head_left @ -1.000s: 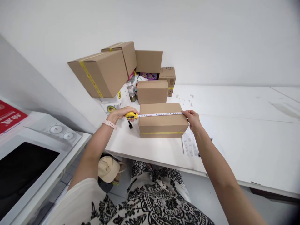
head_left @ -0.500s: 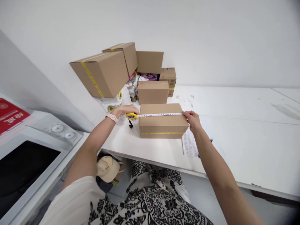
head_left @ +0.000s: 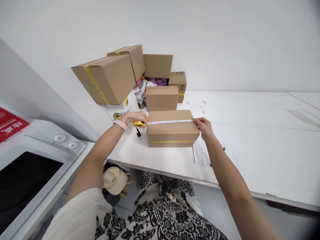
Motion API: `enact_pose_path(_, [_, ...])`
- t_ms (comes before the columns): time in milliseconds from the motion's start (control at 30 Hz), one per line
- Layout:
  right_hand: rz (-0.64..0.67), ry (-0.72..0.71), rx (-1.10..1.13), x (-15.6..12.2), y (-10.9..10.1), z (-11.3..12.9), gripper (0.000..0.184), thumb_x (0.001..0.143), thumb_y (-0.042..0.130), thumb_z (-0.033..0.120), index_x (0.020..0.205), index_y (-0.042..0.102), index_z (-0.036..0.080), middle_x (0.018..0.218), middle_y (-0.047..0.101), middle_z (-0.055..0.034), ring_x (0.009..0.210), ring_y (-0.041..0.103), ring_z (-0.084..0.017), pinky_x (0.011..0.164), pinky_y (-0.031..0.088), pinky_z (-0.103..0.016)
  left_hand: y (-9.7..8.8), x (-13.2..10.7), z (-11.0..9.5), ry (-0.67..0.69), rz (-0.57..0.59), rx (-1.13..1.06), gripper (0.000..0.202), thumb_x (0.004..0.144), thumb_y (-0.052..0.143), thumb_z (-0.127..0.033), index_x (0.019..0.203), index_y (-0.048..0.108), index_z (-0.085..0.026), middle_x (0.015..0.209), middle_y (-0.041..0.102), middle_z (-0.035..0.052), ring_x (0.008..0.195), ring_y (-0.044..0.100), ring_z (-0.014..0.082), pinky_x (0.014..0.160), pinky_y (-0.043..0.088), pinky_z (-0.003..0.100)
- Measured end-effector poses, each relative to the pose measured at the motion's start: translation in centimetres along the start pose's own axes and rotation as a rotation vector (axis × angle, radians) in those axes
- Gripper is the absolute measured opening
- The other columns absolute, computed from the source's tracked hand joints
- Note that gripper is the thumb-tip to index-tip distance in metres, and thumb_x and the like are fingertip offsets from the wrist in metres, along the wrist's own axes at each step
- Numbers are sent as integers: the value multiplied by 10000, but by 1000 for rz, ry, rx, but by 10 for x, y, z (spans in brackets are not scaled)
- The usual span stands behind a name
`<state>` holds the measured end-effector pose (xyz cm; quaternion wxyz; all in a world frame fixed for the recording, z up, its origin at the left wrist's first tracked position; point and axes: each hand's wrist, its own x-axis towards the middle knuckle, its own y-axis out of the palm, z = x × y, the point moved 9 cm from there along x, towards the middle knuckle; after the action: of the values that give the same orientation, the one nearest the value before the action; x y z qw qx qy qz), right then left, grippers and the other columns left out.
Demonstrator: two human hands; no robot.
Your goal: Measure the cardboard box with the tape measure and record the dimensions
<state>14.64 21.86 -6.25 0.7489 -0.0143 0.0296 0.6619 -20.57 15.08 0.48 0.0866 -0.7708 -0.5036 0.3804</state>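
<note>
A closed cardboard box [head_left: 172,133] with a yellow tape seam lies near the front edge of the white table [head_left: 250,150]. A yellow tape measure [head_left: 138,123] sits at the box's left end, and my left hand [head_left: 133,117] is closed over its case. Its white blade [head_left: 170,122] runs flat across the box top. At the box's right edge my right hand [head_left: 203,127] pinches the blade's end.
A second closed box [head_left: 161,97] stands just behind. Larger boxes [head_left: 107,78] and an open carton with goods are stacked at the back left against the wall. A printed sheet [head_left: 201,153] lies right of the box. A white appliance [head_left: 32,160] stands at left; a beige cap [head_left: 115,180] hangs below the table.
My left hand has slid a little to the right, covering more of the tape measure's case. The box, the blade and my right hand have stayed put.
</note>
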Motion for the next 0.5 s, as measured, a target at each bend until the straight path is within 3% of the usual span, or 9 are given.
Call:
enact_pose_path(300, [22, -34, -111, -7, -2, 16, 446, 591, 818, 539, 635, 521, 209, 641, 559, 1, 617, 482, -127, 585, 408, -292, -7, -15, -15, 50, -124, 38, 77, 558, 694, -214, 609, 647, -181, 533, 639, 42, 496, 586, 167, 442, 407, 227])
enact_pose_path(400, [19, -119, -33, -18, -12, 43, 462, 613, 816, 580, 669, 546, 209, 674, 576, -10, 618, 487, -127, 578, 418, -291, -7, -37, -29, 112, -191, 77, 81, 607, 709, -221, 657, 672, -169, 575, 661, 49, 487, 567, 147, 439, 366, 225])
enact_pose_path(500, [38, -277, 24, -46, -23, 85, 422, 688, 788, 584, 732, 578, 220, 721, 588, -14, 637, 504, -131, 581, 439, -288, 15, -62, -34, 197, -193, 50, 144, 696, 727, -301, 717, 710, -160, 595, 661, 46, 479, 531, 126, 448, 347, 230])
